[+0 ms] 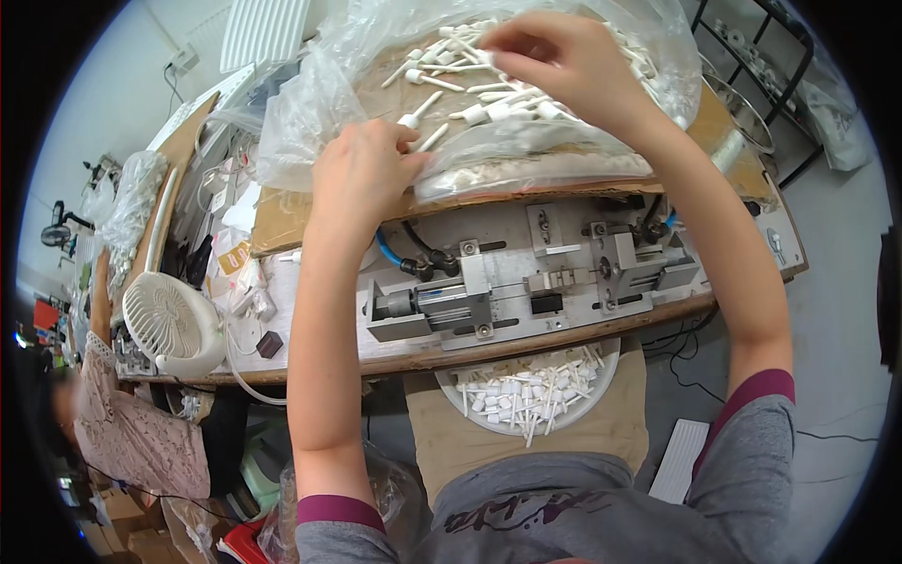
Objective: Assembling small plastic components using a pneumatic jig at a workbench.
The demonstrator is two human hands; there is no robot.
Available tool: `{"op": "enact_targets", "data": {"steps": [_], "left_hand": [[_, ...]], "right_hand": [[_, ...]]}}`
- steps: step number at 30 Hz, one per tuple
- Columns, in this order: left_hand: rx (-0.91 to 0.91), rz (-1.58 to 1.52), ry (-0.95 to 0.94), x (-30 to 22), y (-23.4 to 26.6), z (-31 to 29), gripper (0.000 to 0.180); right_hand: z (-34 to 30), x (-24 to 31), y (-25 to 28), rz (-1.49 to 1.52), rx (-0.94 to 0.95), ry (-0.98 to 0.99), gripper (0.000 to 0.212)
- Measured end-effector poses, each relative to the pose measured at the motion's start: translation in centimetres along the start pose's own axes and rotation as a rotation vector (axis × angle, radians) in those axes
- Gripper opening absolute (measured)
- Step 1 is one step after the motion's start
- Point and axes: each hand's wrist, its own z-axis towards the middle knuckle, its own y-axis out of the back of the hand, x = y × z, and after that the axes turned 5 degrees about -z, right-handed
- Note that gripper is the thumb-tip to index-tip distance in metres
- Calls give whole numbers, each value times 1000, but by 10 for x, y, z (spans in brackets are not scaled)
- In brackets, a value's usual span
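Many small white plastic pieces, each a thin stick with a wider cap (498, 111), lie in a heap on cardboard inside a clear plastic bag (315, 117). At the bag's left front edge my left hand (362, 167) is closed, and a white plastic piece (433, 138) juts out between its thumb and forefinger. Another such piece lies just beyond its knuckles. Over the far side of the heap, my right hand (564, 68) has its fingers curled together and slightly blurred; whatever they hold is hidden.
Below the cardboard, a metal clamping fixture (554, 282) with cylinders and blue hoses is mounted on the bench. A tub (611, 371) of white pieces sits at my lap. A white fan (174, 320) stands left; a co-worker's patterned sleeve (103, 376) shows beyond it.
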Motion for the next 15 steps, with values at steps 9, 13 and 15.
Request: {"op": "enact_targets", "data": {"steps": [9, 13, 15], "left_hand": [[-359, 44, -408, -42, -9, 19, 12], [-605, 70, -681, -73, -9, 19, 11], [-617, -115, -645, -88, -11, 8, 10]], "right_hand": [[-186, 17, 128, 250, -378, -628, 15], [-251, 16, 136, 235, -637, -725, 15], [-280, 10, 141, 197, -763, -814, 17]]}}
